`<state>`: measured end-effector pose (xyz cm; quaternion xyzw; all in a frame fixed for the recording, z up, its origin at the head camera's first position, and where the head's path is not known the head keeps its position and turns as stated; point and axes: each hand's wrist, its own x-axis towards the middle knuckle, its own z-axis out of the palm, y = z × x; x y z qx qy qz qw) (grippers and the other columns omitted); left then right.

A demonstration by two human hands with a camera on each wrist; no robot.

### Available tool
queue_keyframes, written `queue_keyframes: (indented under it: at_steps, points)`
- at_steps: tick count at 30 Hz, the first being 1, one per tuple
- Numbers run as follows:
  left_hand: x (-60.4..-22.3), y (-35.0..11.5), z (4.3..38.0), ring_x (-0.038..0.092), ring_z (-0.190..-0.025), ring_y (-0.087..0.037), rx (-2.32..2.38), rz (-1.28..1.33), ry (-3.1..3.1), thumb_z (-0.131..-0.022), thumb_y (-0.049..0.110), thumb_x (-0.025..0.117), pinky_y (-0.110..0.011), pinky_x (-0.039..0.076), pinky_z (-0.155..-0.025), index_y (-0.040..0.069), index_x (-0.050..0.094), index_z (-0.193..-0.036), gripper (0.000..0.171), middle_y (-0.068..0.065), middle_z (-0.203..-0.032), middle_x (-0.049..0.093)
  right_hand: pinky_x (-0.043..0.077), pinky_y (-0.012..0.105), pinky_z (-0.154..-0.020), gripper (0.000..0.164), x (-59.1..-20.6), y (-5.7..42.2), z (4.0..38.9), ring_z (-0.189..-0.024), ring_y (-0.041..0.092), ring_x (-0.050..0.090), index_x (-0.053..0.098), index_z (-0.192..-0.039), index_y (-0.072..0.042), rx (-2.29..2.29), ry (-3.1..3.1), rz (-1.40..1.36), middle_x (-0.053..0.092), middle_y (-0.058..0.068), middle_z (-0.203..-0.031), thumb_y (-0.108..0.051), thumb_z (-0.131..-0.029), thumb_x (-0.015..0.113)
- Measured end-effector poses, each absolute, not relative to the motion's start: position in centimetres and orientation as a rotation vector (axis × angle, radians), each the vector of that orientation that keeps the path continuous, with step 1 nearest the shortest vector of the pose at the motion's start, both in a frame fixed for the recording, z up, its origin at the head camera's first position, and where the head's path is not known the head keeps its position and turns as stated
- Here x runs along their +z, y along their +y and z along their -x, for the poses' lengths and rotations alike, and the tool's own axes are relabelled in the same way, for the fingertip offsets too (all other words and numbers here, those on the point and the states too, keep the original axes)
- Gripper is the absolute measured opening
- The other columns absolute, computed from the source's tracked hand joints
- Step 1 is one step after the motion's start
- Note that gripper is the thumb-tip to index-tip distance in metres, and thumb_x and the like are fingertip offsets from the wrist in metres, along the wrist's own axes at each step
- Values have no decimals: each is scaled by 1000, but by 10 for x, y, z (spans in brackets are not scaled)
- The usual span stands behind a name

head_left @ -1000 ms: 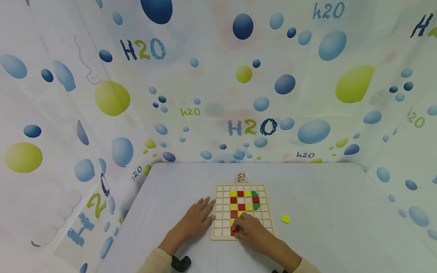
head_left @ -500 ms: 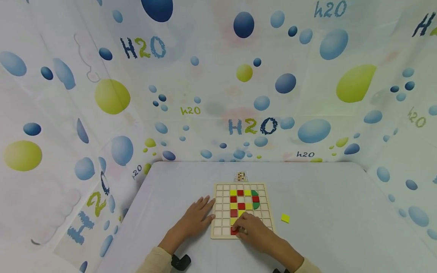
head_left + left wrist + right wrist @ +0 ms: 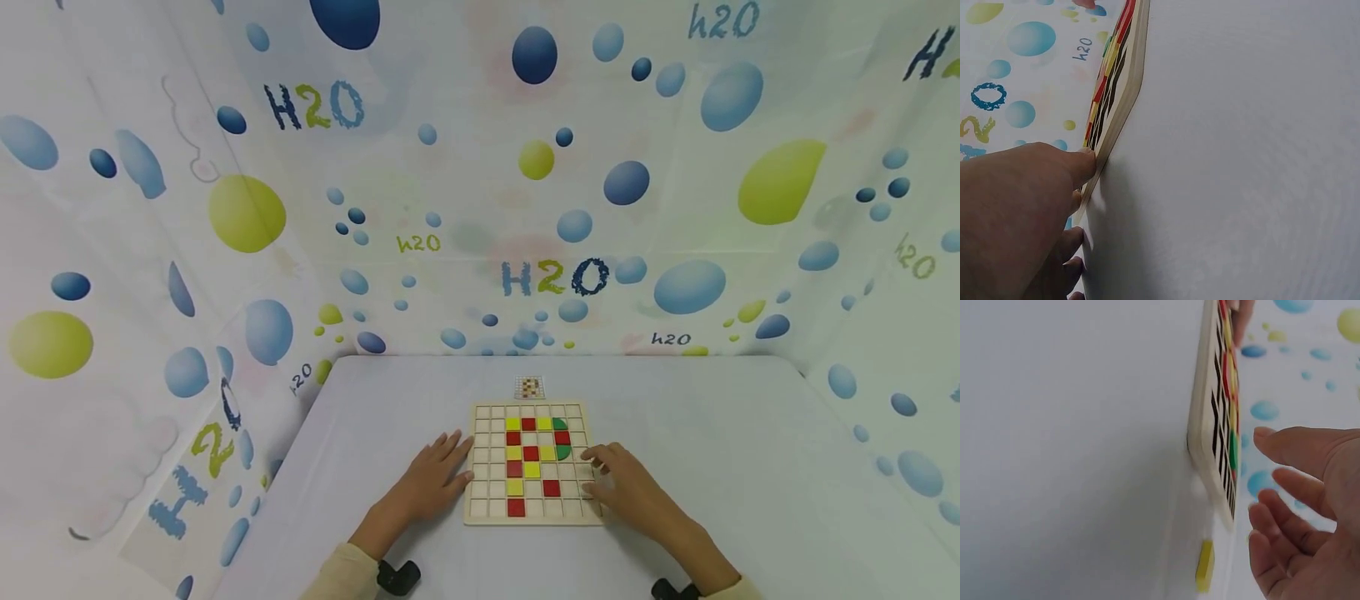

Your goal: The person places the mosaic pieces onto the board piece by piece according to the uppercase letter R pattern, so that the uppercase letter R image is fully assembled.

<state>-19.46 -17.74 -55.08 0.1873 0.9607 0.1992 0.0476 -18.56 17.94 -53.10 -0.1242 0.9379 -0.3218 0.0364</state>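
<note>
A wooden grid board (image 3: 481, 500) lies on the table, with several red, yellow and green tiles set in its squares. Against the board's left edge rests my left hand (image 3: 431, 475), fingers straight; in the left wrist view its thumb (image 3: 1085, 161) touches the rim. My right hand (image 3: 630, 483) is over the board's right edge, its fingers loosely bent and holding nothing. A red tile (image 3: 516, 507) sits in the bottom row, and another red tile (image 3: 551, 488) one row up. The loose yellow tile (image 3: 1205, 565) shows in the right wrist view; in the head view my right hand hides it.
A small pattern card (image 3: 529, 387) lies just beyond the board's far edge. The white table (image 3: 750, 467) meets curtain walls (image 3: 465, 167) printed with droplets and letters. Dark wrist straps (image 3: 397, 577) sit at both wrists.
My right hand has let go of the red bottom-row tile and moved right, uncovering the board's lower tiles and covering the loose yellow one. My left hand has stayed put.
</note>
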Motion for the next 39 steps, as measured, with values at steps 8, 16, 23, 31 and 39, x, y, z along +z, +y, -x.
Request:
queue_keyframes:
  at_steps: [8, 16, 23, 31, 39]
  points:
    - [-550, -178, 195, 26, -160, -41, 599, -564, 2922, -109, 43, 52, -64, 25, -126, 15, 38, -165, 65, -16, -172, 31, 54, 52, -95, 60, -528, 225, 189, -111, 28, 60, 59, -131, -3, -958, 2876, 228, 59, 14, -121, -21, -84, 91]
    - [-549, -178, 195, 27, -160, -41, 578, -567, 2936, -109, 44, 52, -63, 27, -126, 16, 37, -166, 65, -14, -172, 32, 54, 48, -98, 29, -538, 237, 191, -105, 18, 61, 70, -114, -10, -968, 2785, 199, 63, 3, -110, -16, -90, 84]
    - [-550, -178, 195, 27, -159, -41, 591, -572, 2933, -109, 43, 53, -63, 27, -126, 16, 38, -165, 64, -15, -172, 32, 55, 45, -97, 29, -543, 239, 192, -106, 17, 61, 70, -118, -9, -1010, 2790, 234, 62, 3, -112, -14, -92, 83]
    - [-549, -178, 195, 27, -159, -42, 611, -575, 2932, -109, 41, 54, -63, 27, -126, 14, 39, -165, 63, -16, -171, 33, 56, 40, -93, 27, -546, 235, 192, -103, 14, 61, 69, -116, -8, -1067, 2800, 277, 62, 2, -110, -15, -93, 82]
    - [-550, -178, 195, 28, -159, -41, 588, -566, 2934, -109, 42, 54, -63, 27, -126, 15, 39, -165, 64, -16, -171, 33, 56, 34, -93, 27, -541, 200, 186, -103, 11, 57, 70, -114, -15, -1099, 2764, 273, 61, -5, -108, -16, -90, 84]
